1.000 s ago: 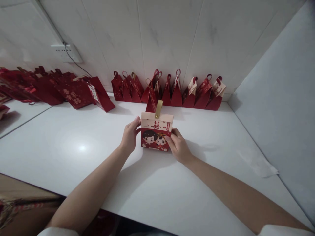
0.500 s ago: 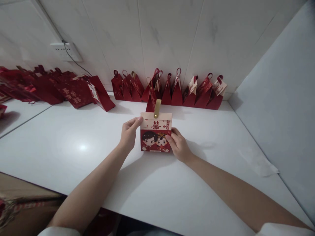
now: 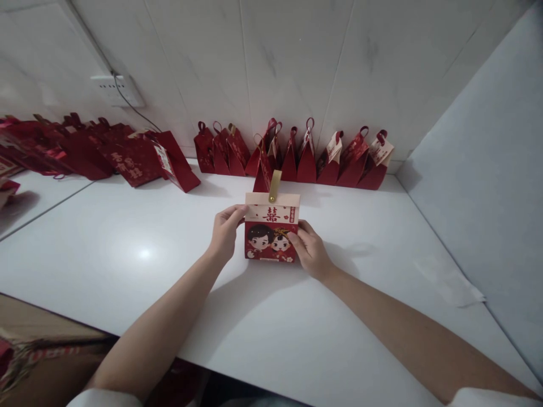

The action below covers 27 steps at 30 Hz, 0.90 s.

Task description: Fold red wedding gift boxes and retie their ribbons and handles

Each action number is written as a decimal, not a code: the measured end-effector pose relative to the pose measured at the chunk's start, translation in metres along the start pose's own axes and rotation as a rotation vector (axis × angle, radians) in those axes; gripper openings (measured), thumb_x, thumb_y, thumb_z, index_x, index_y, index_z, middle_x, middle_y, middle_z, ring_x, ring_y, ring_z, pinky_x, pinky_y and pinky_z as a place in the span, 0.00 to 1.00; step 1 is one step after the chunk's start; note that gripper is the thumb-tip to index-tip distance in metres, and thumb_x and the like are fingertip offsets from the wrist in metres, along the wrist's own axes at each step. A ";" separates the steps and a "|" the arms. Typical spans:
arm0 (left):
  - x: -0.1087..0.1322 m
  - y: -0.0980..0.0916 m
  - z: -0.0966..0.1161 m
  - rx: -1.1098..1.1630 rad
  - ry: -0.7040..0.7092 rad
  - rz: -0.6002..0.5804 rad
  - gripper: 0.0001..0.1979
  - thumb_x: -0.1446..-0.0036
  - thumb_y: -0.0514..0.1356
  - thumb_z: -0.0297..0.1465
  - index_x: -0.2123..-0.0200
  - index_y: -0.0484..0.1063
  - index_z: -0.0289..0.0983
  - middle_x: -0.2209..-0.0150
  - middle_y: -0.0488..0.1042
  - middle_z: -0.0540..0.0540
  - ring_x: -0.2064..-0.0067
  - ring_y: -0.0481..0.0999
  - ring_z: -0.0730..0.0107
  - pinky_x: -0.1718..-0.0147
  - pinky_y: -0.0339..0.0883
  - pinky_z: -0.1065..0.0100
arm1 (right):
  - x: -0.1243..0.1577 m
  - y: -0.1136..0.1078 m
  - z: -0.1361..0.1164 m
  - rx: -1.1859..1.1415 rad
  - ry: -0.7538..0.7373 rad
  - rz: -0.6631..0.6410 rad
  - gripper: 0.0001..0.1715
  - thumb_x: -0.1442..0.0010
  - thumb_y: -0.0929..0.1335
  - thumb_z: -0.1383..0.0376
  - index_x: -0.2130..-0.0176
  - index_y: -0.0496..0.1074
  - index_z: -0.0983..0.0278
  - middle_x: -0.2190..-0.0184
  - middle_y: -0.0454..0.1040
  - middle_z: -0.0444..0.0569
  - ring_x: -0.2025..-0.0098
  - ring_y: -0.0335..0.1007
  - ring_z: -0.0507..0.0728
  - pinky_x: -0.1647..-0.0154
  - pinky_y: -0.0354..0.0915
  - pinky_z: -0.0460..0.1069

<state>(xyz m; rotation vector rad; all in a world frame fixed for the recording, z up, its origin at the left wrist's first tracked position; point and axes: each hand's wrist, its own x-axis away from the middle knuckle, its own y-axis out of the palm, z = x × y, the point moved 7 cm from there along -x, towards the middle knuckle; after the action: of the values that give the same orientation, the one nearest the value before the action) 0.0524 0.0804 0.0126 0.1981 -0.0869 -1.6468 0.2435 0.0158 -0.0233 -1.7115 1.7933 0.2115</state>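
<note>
**Red gift box [image 3: 271, 243] held between two hands near the middle of the white surface [image 3: 305, 333]**

The near edge of the surface slants down from the left side, with a cardboard box [image 3: 51, 376] below it at lower left. White sleeves [image 3: 473, 398] show at the bottom, and both bare forearms cross the edge, reaching forward and inward. Between them, a broad white stretch runs up to the gift box, with more room outward to either side.

To the right, a thin whitish sheet [image 3: 452, 281] lies beside the edge where the surface meets a pale upright panel [image 3: 487, 147]. At left, a seam cuts across the surface.

The left hand [image 3: 224, 229] pinches the upper left side of the gift box at its cream flap, thumb uppermost. The right hand [image 3: 311, 249] grips the opposite side lower down, thumb on the printed front, fingers behind. The gift box stands upright, its gold strap [image 3: 275, 186] raised; whether its base touches the surface is hard to tell.

Just behind it stands a narrow red box [image 3: 262, 180]. Farther back, a row of red boxes [image 3: 306, 164] with loops lines the tiled wall [image 3: 297, 62], and red bags [image 3: 123, 158] crowd the left, below a socket [image 3: 119, 90].
</note>
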 end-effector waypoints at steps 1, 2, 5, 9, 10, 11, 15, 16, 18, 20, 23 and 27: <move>0.000 0.001 -0.001 -0.009 -0.006 -0.004 0.10 0.47 0.66 0.38 0.74 0.78 0.37 0.72 0.78 0.48 0.67 0.74 0.69 0.61 0.66 0.68 | 0.000 0.000 0.001 -0.005 0.007 0.004 0.14 0.29 0.60 0.59 0.54 0.73 0.60 0.51 0.69 0.53 0.49 0.69 0.59 0.45 0.67 0.56; 0.000 0.001 -0.003 -0.021 -0.015 -0.011 0.11 0.46 0.66 0.39 0.73 0.79 0.37 0.71 0.78 0.47 0.66 0.75 0.67 0.60 0.66 0.67 | 0.000 -0.001 0.001 -0.011 0.014 0.010 0.14 0.29 0.61 0.59 0.55 0.73 0.60 0.51 0.69 0.53 0.49 0.70 0.59 0.46 0.67 0.56; -0.001 0.002 -0.012 -0.060 -0.065 -0.032 0.16 0.44 0.64 0.43 0.69 0.81 0.35 0.68 0.80 0.43 0.63 0.77 0.63 0.56 0.66 0.64 | -0.001 -0.003 0.003 -0.023 0.040 0.036 0.14 0.30 0.61 0.57 0.54 0.73 0.59 0.52 0.70 0.52 0.48 0.70 0.59 0.46 0.67 0.56; -0.001 0.004 -0.021 -0.053 -0.131 -0.080 0.17 0.44 0.64 0.44 0.64 0.82 0.35 0.62 0.82 0.41 0.58 0.77 0.60 0.54 0.65 0.63 | -0.003 -0.006 0.005 -0.034 0.070 0.069 0.15 0.30 0.61 0.56 0.54 0.73 0.59 0.52 0.71 0.52 0.49 0.70 0.59 0.46 0.67 0.56; -0.001 0.005 -0.022 -0.044 -0.140 -0.094 0.17 0.44 0.64 0.44 0.63 0.82 0.36 0.60 0.82 0.41 0.57 0.77 0.59 0.54 0.65 0.63 | -0.003 -0.006 0.005 -0.036 0.075 0.072 0.16 0.30 0.61 0.56 0.54 0.73 0.59 0.52 0.71 0.52 0.49 0.70 0.59 0.46 0.67 0.55; -0.001 0.005 -0.022 -0.034 -0.149 -0.107 0.17 0.44 0.64 0.44 0.63 0.82 0.36 0.59 0.81 0.41 0.56 0.77 0.59 0.54 0.65 0.64 | -0.003 -0.006 0.006 -0.038 0.079 0.075 0.16 0.30 0.61 0.56 0.54 0.73 0.59 0.52 0.71 0.52 0.49 0.70 0.59 0.46 0.67 0.55; -0.001 0.007 -0.025 0.008 -0.179 -0.148 0.16 0.44 0.64 0.44 0.62 0.82 0.37 0.57 0.81 0.42 0.55 0.77 0.59 0.54 0.65 0.64 | -0.003 -0.006 0.008 -0.041 0.084 0.078 0.16 0.30 0.61 0.56 0.53 0.73 0.59 0.53 0.70 0.52 0.49 0.69 0.59 0.46 0.67 0.55; -0.001 0.007 -0.026 0.015 -0.178 -0.152 0.16 0.44 0.64 0.44 0.62 0.82 0.37 0.58 0.81 0.42 0.55 0.77 0.59 0.53 0.65 0.64 | -0.003 -0.006 0.008 -0.040 0.083 0.077 0.16 0.30 0.61 0.56 0.53 0.73 0.59 0.52 0.70 0.52 0.49 0.69 0.59 0.46 0.67 0.55; -0.002 0.007 -0.027 0.021 -0.172 -0.150 0.16 0.44 0.65 0.44 0.63 0.82 0.37 0.59 0.82 0.42 0.56 0.77 0.59 0.53 0.65 0.63 | -0.002 -0.006 0.008 -0.033 0.081 0.071 0.16 0.30 0.61 0.56 0.53 0.73 0.59 0.52 0.70 0.52 0.49 0.69 0.59 0.46 0.66 0.55; -0.003 0.008 -0.027 0.011 -0.164 -0.144 0.17 0.45 0.65 0.45 0.64 0.82 0.37 0.61 0.82 0.42 0.56 0.78 0.58 0.52 0.65 0.62 | -0.002 -0.006 0.008 -0.021 0.074 0.065 0.16 0.30 0.60 0.56 0.53 0.73 0.59 0.52 0.70 0.52 0.48 0.69 0.59 0.45 0.66 0.55; -0.005 0.006 -0.024 -0.051 -0.111 -0.125 0.18 0.45 0.64 0.46 0.64 0.82 0.37 0.62 0.82 0.42 0.57 0.78 0.57 0.51 0.65 0.61 | -0.002 -0.007 0.008 -0.013 0.073 0.066 0.16 0.30 0.60 0.55 0.54 0.73 0.59 0.52 0.70 0.52 0.49 0.69 0.60 0.46 0.67 0.55; -0.006 0.005 -0.022 -0.143 -0.074 -0.141 0.21 0.44 0.63 0.48 0.66 0.82 0.35 0.62 0.82 0.40 0.55 0.78 0.55 0.49 0.65 0.59 | -0.003 -0.009 0.010 -0.021 0.091 0.080 0.18 0.30 0.60 0.55 0.54 0.73 0.60 0.52 0.70 0.52 0.50 0.70 0.59 0.46 0.67 0.55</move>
<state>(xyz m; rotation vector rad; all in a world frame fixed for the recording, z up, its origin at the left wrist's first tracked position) 0.0615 0.0876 -0.0073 0.0349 -0.0111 -1.7934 0.2550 0.0220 -0.0266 -1.6895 1.9346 0.1894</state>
